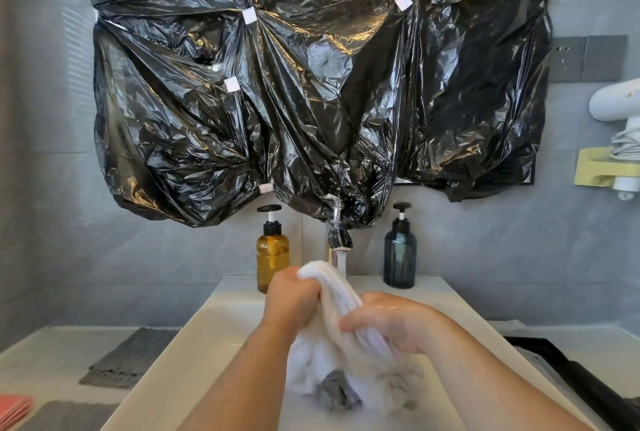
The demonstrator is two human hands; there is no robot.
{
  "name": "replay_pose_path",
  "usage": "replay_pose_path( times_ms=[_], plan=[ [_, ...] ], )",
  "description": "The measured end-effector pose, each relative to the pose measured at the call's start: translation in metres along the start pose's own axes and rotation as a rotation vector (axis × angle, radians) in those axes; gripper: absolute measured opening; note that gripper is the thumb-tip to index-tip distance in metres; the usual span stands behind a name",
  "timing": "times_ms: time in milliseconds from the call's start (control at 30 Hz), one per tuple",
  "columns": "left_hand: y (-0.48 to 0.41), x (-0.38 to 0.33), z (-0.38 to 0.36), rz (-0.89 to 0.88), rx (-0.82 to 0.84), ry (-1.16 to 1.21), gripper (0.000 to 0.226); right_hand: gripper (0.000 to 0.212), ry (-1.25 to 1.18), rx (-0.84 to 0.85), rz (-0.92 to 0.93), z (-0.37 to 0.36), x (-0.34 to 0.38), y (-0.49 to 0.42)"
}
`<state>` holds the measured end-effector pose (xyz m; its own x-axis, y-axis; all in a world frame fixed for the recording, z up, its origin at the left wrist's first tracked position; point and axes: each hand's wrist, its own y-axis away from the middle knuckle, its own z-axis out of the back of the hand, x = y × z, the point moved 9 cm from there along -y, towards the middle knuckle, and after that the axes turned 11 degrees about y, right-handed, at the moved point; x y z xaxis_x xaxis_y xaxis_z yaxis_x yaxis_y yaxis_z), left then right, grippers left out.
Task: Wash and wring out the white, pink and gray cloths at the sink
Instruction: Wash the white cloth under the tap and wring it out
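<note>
The white cloth (334, 323) hangs bunched over the white sink (221, 309), its lower end trailing in the basin. My left hand (291, 295) grips its upper end just below the faucet (337, 240). My right hand (391, 321) grips the cloth lower down, wet and close beside the left. Water runs from the faucet behind the cloth. A gray cloth (133, 356) lies folded on the counter to the left, another gray cloth (65, 415) nearer me. The pink cloth (14, 410) shows at the bottom left edge.
An amber pump bottle (272, 254) stands left of the faucet and a dark blue pump bottle (400, 254) to its right. Black plastic sheeting (311, 84) covers the wall above. A black tray (571, 375) sits on the counter at right. A white hair dryer (620, 105) hangs far right.
</note>
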<state>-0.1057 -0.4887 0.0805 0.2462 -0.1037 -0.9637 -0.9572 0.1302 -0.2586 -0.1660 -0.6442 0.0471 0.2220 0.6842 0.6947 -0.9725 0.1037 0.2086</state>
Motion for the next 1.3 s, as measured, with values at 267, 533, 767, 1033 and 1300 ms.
replay_pose_path(
  times_ms=[267, 533, 767, 1033, 1300],
  plan=[
    [-0.014, 0.026, -0.006, 0.238, 0.069, 0.364, 0.044, 0.025, -0.641, -0.128, 0.153, 0.01, 0.018, 0.017],
    [0.001, 0.005, -0.032, -0.004, 0.107, 0.158, 0.04, 0.043, 0.168, -0.752, 0.315, 0.019, 0.038, 0.015],
    [0.023, -0.001, -0.062, 0.143, 0.407, 0.286, 0.018, 0.039, -0.178, -0.708, 0.154, 0.023, 0.012, 0.007],
    [0.0, 0.002, -0.027, 0.078, 0.199, 0.205, 0.018, 0.03, -0.821, -0.092, 0.22, -0.005, 0.011, -0.013],
    [-0.002, -0.006, -0.015, -0.063, 0.056, 0.085, 0.011, 0.028, -0.211, -0.352, 0.309, 0.013, 0.023, -0.002]
  ],
)
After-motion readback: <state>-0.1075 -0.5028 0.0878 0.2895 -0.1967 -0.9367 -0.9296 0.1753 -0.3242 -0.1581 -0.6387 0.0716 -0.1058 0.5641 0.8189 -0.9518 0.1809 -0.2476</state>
